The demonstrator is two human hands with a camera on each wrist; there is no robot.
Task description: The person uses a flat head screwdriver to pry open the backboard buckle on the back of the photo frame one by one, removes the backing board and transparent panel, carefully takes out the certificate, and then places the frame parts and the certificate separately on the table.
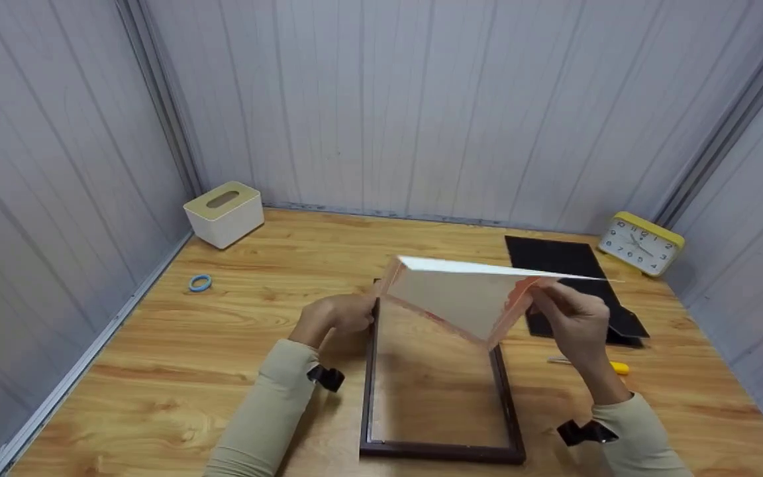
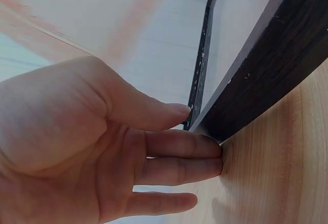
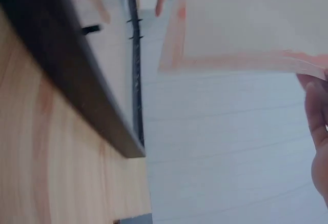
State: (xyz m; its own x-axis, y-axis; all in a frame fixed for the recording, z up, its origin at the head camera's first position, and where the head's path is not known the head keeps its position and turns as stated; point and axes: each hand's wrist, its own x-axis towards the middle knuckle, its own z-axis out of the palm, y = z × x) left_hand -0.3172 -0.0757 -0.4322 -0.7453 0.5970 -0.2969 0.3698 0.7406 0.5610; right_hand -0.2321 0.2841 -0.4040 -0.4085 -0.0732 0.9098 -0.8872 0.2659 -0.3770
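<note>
A sheet of paper (image 1: 448,301) with a pinkish-red border is raised and tilted above a dark picture frame (image 1: 368,384). My right hand (image 1: 577,321) pinches the sheet by its right side; in the right wrist view, the paper (image 3: 236,29) stretches away from that hand. The frame lies flat on the table, and wood grain shows through its middle, where a clear pane seems to sit. At the frame's left side, my left hand (image 1: 342,315) holds the edge. In the left wrist view, its thumb lies over the rim and two fingertips (image 2: 207,167) touch the outer side.
Right of the frame lies a black board (image 1: 554,258) with a flap. A yellow-handled tool (image 1: 620,368) is partly hidden behind my right wrist. A yellow clock (image 1: 643,244) stands far right. A tissue box (image 1: 226,215) and a blue ring (image 1: 200,283) are on the left.
</note>
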